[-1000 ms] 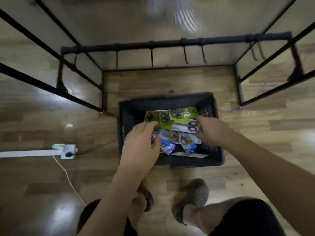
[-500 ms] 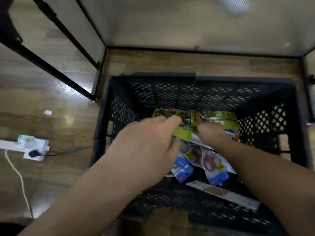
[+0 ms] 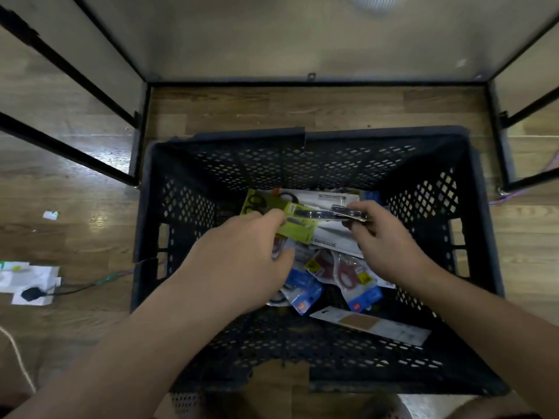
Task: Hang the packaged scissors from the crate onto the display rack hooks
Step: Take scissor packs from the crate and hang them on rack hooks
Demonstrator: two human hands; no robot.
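Note:
A black perforated crate stands on the wooden floor and holds several packaged scissors. Both my hands are inside it. My left hand pinches the near end of a green scissors pack. My right hand grips another pack, seen edge-on and lifted a little above the pile. White packs marked SCISSORS lie under them. Blue packs with red-handled scissors lie nearer me. The rack's hooks are out of view.
The black display rack frame stands on the floor around the crate's far side, with bars at left and right. A white power strip with a plug and cable lies on the floor at left. A long white card rests inside the crate.
The view has dropped from the rack's hook bar to close over the crate. Both hands reached deeper into it. The right hand has lifted one pack off the pile; the left has taken the green pack.

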